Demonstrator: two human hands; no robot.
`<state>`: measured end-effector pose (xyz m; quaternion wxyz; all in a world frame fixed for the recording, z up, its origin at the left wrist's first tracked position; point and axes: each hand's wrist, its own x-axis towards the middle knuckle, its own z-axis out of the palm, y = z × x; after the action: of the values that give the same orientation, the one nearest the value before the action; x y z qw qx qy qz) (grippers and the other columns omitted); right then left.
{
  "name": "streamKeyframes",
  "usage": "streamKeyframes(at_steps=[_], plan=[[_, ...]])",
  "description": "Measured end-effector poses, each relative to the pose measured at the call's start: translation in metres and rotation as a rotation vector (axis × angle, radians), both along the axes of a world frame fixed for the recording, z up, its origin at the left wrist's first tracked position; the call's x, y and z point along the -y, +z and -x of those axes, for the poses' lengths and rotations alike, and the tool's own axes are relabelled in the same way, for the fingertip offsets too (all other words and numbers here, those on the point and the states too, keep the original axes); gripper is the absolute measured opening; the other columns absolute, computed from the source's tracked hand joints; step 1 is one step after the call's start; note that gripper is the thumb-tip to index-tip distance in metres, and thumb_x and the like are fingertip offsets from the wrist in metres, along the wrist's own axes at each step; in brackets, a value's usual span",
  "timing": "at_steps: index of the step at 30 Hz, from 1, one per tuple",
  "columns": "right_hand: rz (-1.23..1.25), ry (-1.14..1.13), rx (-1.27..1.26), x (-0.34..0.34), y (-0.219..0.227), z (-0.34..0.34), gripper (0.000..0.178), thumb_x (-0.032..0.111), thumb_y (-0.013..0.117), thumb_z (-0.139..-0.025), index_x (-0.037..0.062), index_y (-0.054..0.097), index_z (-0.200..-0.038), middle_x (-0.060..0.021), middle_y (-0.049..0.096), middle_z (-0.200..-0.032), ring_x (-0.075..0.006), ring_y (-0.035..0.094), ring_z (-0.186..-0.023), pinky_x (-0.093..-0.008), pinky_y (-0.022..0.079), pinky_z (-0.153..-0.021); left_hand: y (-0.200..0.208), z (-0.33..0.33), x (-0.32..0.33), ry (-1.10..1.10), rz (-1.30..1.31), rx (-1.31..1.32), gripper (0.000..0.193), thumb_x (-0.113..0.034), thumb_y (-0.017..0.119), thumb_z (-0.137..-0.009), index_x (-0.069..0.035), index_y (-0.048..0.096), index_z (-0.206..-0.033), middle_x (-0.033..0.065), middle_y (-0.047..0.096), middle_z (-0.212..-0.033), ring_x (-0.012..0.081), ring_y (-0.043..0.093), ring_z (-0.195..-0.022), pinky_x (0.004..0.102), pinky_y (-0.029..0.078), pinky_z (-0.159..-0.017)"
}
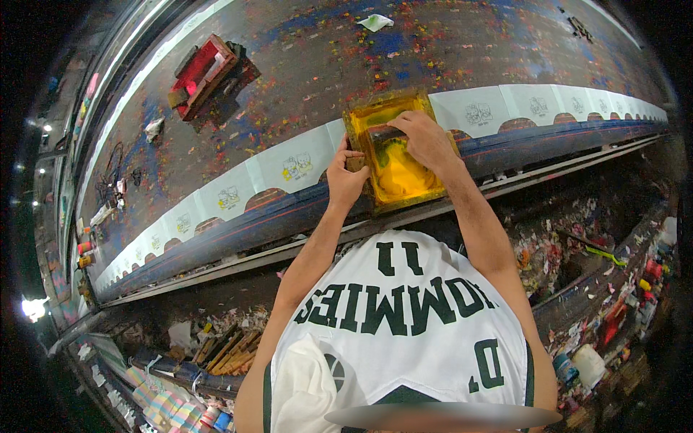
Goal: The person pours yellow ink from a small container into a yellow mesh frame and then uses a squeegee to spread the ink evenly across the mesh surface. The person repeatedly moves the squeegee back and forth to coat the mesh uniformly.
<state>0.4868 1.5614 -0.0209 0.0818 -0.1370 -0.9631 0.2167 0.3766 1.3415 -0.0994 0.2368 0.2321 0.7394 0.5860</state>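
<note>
Right hand on what seems a squeegee, yellow-stained frame, ink inside

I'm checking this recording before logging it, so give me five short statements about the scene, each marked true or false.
1. The left hand grips the left side of a yellow-stained frame. True.
2. The right hand is empty. False: its fingers hold a dark bar inside the frame.
3. The ink in the frame is blue. False: it is yellow.
4. White sheets lie in a row along the near side of the table. True.
5. A red-lined box lies to the right of the frame. False: it lies to the left.
</note>
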Motion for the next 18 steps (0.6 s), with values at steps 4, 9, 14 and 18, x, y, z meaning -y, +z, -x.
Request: streamKeyframes(at_steps=[4,9,14,18], plan=[[0.034,-0.036,0.000,0.032,0.001,-0.036,0.046,-0.010,0.065,-0.092,0.0064,0.077,-0.133,-0.0138,0.074,-0.131,-0.0362,0.066,-0.128,-0.0456,0.055,-0.112,-0.008,0.002,0.001,0.011,-0.022,-0.040,0.026,-0.004,0.079,-0.082,-0.001,0.070,-0.106,0.0246,0.042,-0.177,0.0366,0.045,-0.162,0.0441,0.043,-0.125],[0.037,-0.076,0.004,0.063,0.001,-0.072,0.047,-0.010,0.065,-0.089,0.0058,0.077,-0.131,-0.0134,0.074,-0.130,-0.0363,0.068,-0.125,-0.0459,0.056,-0.109,-0.013,-0.002,-0.001,0.008,-0.075,-0.053,0.028,-0.008,0.081,-0.081,-0.002,0.071,-0.106,0.0267,0.042,-0.177,0.0363,0.048,-0.160,0.0451,0.046,-0.123],[0.008,-0.081,-0.040,0.064,-0.003,-0.075,0.045,-0.007,0.066,-0.088,0.0062,0.077,-0.129,-0.0126,0.075,-0.127,-0.0359,0.068,-0.124,-0.0457,0.056,-0.109,-0.012,-0.002,-0.002,0.000,-0.050,-0.055,0.026,-0.011,0.083,-0.082,-0.002,0.072,-0.104,0.0295,0.042,-0.175,0.0389,0.047,-0.161,0.0463,0.048,-0.121],[0.008,-0.067,-0.051,0.065,-0.004,-0.076,0.047,-0.005,0.066,-0.086,0.0067,0.077,-0.130,-0.0113,0.075,-0.128,-0.0348,0.068,-0.125,-0.0456,0.056,-0.110,-0.015,0.000,-0.003,0.023,-0.057,0.011,0.028,-0.010,0.084,-0.081,-0.002,0.073,-0.106,0.0260,0.043,-0.177,0.0376,0.048,-0.160,0.0435,0.046,-0.123]])
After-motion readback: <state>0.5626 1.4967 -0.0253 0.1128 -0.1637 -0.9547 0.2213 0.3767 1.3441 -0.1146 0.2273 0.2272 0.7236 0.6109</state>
